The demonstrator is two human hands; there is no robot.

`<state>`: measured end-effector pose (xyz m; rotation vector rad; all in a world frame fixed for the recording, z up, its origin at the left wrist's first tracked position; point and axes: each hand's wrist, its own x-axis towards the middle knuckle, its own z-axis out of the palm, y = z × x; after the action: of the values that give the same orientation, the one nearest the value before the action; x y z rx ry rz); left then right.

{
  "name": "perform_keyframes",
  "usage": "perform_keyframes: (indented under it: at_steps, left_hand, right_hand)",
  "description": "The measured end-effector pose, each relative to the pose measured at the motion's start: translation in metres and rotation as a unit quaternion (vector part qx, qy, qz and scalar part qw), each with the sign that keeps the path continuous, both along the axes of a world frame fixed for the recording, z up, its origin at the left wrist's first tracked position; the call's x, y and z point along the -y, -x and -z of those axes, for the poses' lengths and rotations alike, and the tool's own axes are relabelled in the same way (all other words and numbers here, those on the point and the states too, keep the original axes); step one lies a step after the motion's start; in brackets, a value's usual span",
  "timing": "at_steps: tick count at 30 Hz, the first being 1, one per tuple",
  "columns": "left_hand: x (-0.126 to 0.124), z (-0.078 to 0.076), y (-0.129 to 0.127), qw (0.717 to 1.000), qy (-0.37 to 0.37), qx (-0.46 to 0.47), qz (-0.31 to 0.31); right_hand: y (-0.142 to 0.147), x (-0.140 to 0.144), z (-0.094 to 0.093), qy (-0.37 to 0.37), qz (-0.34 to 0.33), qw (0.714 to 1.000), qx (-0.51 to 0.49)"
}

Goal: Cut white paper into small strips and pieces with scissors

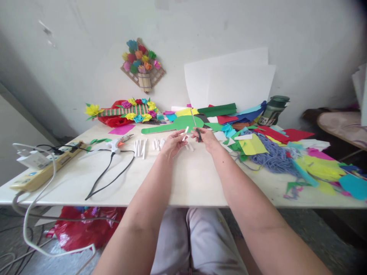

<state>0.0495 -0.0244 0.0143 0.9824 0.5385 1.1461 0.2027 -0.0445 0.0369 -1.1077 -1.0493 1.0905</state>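
Observation:
My left hand (172,142) holds a small white rolled paper stick (185,133) above the white table (183,183). My right hand (207,138) pinches a thin stick (194,119) together with a dark tool (198,135), possibly scissors; the stick slants up and away. The two hands almost meet over the table's middle. Several more white paper rolls (142,147) lie on the table just left of my left hand, and a few lie under the hands.
A glue gun (119,143) with a black cord and a power strip (43,168) lie at left. Coloured paper scraps and blue yarn (272,154) cover the right side. A green paper shape (177,124), a paper-flower piece (129,110) and a dark bottle (272,109) stand behind.

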Motion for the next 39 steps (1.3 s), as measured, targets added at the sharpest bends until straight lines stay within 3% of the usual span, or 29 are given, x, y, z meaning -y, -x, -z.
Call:
perform_keyframes:
  at_steps: [11,19,26,39]
  left_hand:
    - [0.001,0.005,-0.002,0.992,-0.086,-0.089,0.015]
    - [0.002,0.002,0.001,0.981,-0.089,-0.168,0.048]
    - [0.003,0.002,0.001,0.979,-0.089,-0.166,0.072]
    - [-0.002,0.001,0.0,0.994,-0.05,-0.059,-0.081]
  right_hand:
    - [0.003,-0.003,0.003,-0.033,0.044,0.998,-0.024]
    - [0.002,-0.006,0.004,-0.073,0.042,0.996,-0.027]
    - [0.003,-0.005,0.004,-0.07,0.036,0.997,-0.02]
    - [0.006,0.005,0.006,-0.036,-0.058,0.993,0.093]
